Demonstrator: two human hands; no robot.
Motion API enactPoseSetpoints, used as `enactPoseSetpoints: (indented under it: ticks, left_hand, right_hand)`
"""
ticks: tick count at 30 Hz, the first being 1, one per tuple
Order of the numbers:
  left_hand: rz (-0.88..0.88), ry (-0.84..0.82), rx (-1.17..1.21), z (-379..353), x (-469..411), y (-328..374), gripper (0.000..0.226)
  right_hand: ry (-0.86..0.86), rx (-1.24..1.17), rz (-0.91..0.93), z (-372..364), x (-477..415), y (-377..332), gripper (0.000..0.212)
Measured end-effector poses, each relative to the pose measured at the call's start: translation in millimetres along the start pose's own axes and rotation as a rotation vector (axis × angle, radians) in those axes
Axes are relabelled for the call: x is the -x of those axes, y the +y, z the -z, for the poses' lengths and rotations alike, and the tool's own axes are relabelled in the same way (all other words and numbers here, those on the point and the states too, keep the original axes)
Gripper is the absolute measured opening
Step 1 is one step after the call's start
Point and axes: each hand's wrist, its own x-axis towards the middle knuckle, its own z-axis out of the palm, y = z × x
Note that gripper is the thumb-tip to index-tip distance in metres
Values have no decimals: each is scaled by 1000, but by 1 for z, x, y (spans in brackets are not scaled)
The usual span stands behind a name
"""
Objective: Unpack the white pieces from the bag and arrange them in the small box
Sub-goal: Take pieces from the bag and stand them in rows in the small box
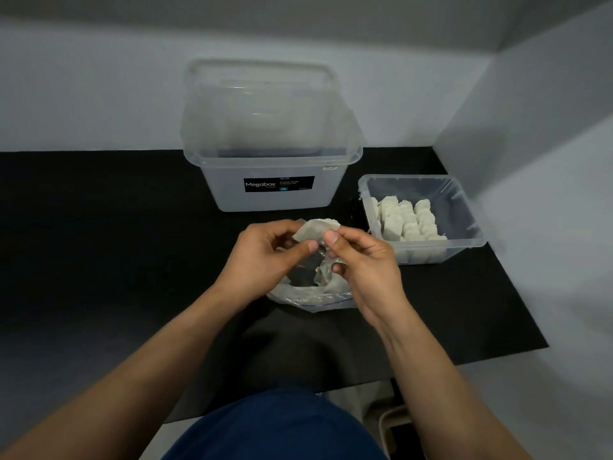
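The black table point(99, 227) carries everything. At the middle of its back edge stands a large clear bin point(272, 190) with a dark label, its lid point(262, 104) propped upright behind it. Toward the back right corner sits the small box point(461, 200), with white pieces point(408, 220) standing in close rows on its left side and its right side still bare. At the middle of the near edge lies the crumpled clear bag point(311, 293), mouth open.

Just above the bag both hands meet round one white piece point(315, 229). The left hand point(265, 257) curls its fingers and thumb on the piece's left side, while the right hand point(365, 263) pinches at its right end, seemingly on clinging clear film; exactly what each fingertip holds is hard to tell.

The step in hand looks like freeing a piece from the plastic. Next it likely needs carrying rightward to the small box and setting upright against the last row, keeping the rows tight.
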Motion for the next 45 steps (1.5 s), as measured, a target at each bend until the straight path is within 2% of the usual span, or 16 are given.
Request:
enactPoseSetpoints:
  ticks: [5,9,11,14,17,20,22,26,31,33,35,39,45]
  left_hand:
    - [55,-67,40,-8,-11,6,17]
    - [76,-120,7,-23,-22,7,16]
    - [85,-135,-13,-34,-28,9,17]
    - [92,-135,-56,-53,-40,8,26]
    - [49,-102,-239,-74,-54,1,31]
    - [-95,-47,-501,-95,-66,-3,40]
    - [-188,-14,-700,-106,-71,-2,47]
    - [-246,-12,-964,-122,-82,-2,54]
    - [-242,-11,-1007,-126,-88,-4,46]
    - [-234,-12,-1013,-127,-88,-4,46]
    - [-226,-9,-1016,-127,-88,-5,45]
    - [-212,-2,-1019,-128,-87,-6,45]
    - [-204,-16,-1029,-128,-89,-5,47]
  right_hand:
    - [20,229,158,17,-1,-16,29]
    - [-76,556,324,42,-7,-35,12]
    - [-88,659,390,57,-12,-44,11]
    - [-19,724,420,85,-23,-62,12]
    - [83,758,420,116,-44,-79,16]
    - [147,886,385,145,-74,-86,14]
    - [131,986,319,156,-92,-81,13]
    - [-67,1107,156,164,-126,-65,15]
    - [-317,1196,-68,152,-156,-39,6]
    - [-362,1226,-139,150,-164,-31,10]
    - [-358,1234,-149,148,-170,-22,14]
    - [-230,1314,-77,144,-177,-11,11]
    - [-205,1463,-50,141,-174,-10,10]
